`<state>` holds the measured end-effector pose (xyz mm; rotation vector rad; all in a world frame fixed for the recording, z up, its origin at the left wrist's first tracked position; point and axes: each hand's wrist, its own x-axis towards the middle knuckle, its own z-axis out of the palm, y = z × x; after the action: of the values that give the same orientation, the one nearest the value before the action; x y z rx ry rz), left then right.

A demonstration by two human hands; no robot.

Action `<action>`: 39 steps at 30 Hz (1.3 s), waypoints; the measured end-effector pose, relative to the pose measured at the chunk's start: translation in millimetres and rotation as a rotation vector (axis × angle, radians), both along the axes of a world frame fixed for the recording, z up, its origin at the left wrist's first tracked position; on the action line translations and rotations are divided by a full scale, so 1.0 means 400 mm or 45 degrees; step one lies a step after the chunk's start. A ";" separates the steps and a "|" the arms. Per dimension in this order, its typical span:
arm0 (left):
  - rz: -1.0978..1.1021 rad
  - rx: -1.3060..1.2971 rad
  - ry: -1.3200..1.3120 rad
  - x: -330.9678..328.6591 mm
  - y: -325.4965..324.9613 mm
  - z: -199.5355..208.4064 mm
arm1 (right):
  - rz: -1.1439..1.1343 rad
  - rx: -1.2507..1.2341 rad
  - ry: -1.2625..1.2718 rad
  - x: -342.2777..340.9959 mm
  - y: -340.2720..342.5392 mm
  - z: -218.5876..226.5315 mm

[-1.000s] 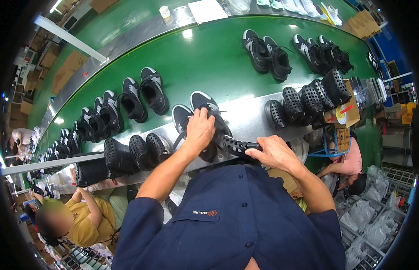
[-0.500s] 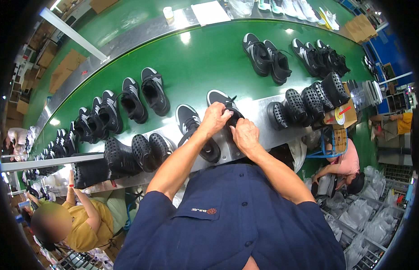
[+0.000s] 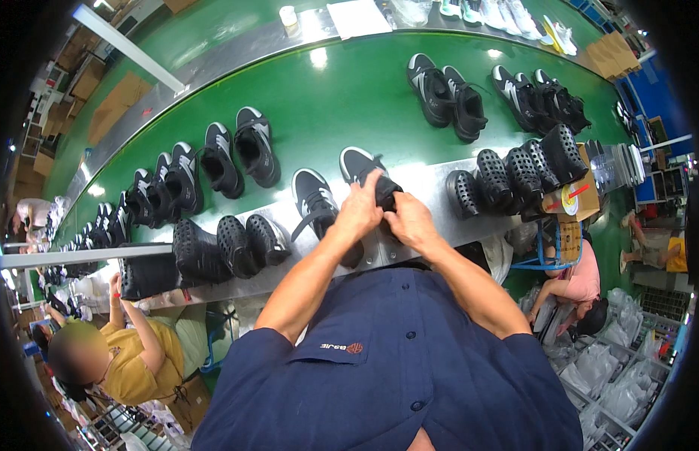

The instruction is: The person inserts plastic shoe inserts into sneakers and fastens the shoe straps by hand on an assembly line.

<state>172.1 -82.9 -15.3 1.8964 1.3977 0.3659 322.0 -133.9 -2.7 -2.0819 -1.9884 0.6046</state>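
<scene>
A black sneaker with a grey-white toe (image 3: 355, 161) stands on the bench's metal edge in front of me, toe pointing away. My left hand (image 3: 361, 206) is closed on its upper near the laces and opening. At the collar, the thumb and fingers of my right hand (image 3: 411, 219) are closed on the rear part of the same sneaker. My hands hide most of its heel and inside. Its matching sneaker (image 3: 313, 192) sits just left, partly behind my left forearm, with a strap or lace hanging at its side.
More black sneakers (image 3: 257, 146) stand along the green belt (image 3: 330, 98) on both sides. Black perforated shoe forms (image 3: 496, 179) line the metal edge (image 3: 432, 192) left and right. One person in yellow (image 3: 143, 364) is at lower left, another in pink (image 3: 578, 286) at right.
My left hand has come down from above the laces to grip the sneaker's upper. My right hand stays at the collar. The view has shifted slightly.
</scene>
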 end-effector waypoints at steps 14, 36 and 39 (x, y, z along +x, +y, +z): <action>0.437 0.194 0.127 0.059 -0.010 -0.006 | -0.024 0.086 -0.081 0.010 0.094 -0.097; 0.717 0.976 0.380 -0.484 -0.269 0.313 | 0.112 -0.177 0.094 0.125 -0.123 0.133; 1.403 1.190 0.640 -0.803 -0.316 0.364 | 0.001 -0.389 0.435 0.049 -0.118 0.165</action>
<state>-149.2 -209.4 130.3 1.6837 2.9362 1.3066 341.5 -180.9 63.4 -1.9641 -1.7907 1.2396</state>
